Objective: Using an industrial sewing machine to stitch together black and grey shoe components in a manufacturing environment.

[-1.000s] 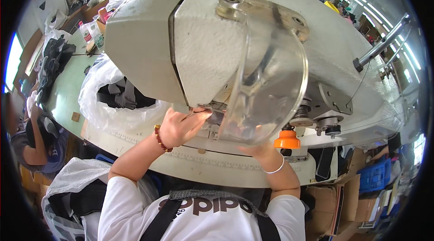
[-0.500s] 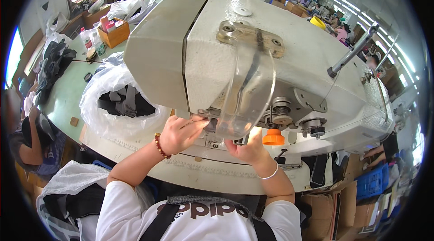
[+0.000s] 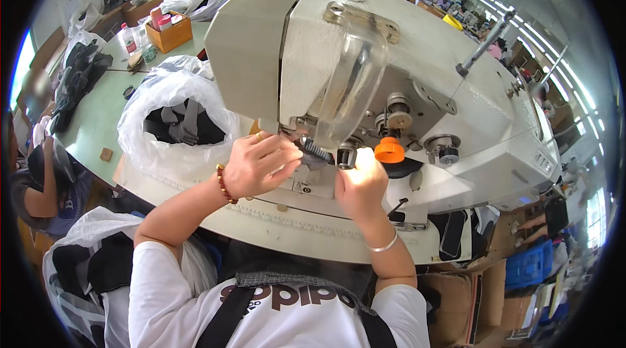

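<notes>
A large cream sewing machine (image 3: 254, 35) fills the middle, with a clear plastic guard (image 3: 349, 87) over its needle area. My left hand (image 3: 257, 164) is left of that area, fingers bent and thumb close to the fingertips; anything pinched there is too small to see. Close to those fingertips sits a dark ribbed piece (image 3: 316, 150). My right hand (image 3: 362, 181) is curled beside a short dark cylinder (image 3: 346, 156) under the machine head; its fingertips are hidden. Just above my right hand is an orange knob (image 3: 389, 150).
A white plastic bag (image 3: 140, 142) of black and grey straps stands left of the machine. Behind it are a wooden box (image 3: 168, 36) and bottles (image 3: 128, 38). A phone-like dark slab (image 3: 452, 236) lies at the table's right. Another person sits at far left.
My left hand has drawn back left and a little down from the needle area. The fingers of my right hand have curled in beside the cylinder. The whole view has shifted slightly.
</notes>
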Demonstrator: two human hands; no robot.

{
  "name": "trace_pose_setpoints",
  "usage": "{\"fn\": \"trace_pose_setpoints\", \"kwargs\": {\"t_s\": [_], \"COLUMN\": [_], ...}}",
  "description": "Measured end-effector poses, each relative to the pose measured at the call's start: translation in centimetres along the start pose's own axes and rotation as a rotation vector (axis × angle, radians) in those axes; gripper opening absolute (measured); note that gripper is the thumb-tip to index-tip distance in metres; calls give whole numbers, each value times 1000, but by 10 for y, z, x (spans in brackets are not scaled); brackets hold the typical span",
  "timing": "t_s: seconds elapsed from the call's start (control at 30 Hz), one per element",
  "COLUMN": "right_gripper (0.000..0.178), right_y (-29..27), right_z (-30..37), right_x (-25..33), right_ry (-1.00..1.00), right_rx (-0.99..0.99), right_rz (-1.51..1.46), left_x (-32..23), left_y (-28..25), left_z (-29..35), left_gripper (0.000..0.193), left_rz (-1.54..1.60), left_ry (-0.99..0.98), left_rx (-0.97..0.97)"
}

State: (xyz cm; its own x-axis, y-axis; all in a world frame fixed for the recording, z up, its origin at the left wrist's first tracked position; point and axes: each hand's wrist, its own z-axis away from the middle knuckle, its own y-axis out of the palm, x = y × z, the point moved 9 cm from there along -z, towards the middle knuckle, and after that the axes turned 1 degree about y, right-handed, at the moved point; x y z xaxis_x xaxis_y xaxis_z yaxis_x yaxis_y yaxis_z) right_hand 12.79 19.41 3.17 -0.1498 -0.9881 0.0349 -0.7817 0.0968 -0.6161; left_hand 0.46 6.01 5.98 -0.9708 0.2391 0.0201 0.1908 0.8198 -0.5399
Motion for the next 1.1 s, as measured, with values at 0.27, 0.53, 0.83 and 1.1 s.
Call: {"fn": "trace_pose_setpoints", "kwargs": {"t_s": [0.27, 0.53, 0.83, 1.1], "right_gripper": [39, 32, 32, 31], "right_y": [-88, -161, -132, -114], "right_z": [26, 15, 47, 74], "right_x": [80, 48, -14, -29], "right_ry": [-52, 110, 521, 586], "right_rx": [129, 168, 248, 241], "right_rz": [4, -365, -732, -849], "left_x": [-42, -50, -50, -53], "left_y": [-4, 19, 58, 81], "left_z": [-6, -10, -11, 5], "left_gripper": [38, 16, 29, 28], "left_rz": [153, 1142, 1224, 1331], "left_ry": [158, -573, -922, -986], "left_rx": [186, 351, 313, 344]}}
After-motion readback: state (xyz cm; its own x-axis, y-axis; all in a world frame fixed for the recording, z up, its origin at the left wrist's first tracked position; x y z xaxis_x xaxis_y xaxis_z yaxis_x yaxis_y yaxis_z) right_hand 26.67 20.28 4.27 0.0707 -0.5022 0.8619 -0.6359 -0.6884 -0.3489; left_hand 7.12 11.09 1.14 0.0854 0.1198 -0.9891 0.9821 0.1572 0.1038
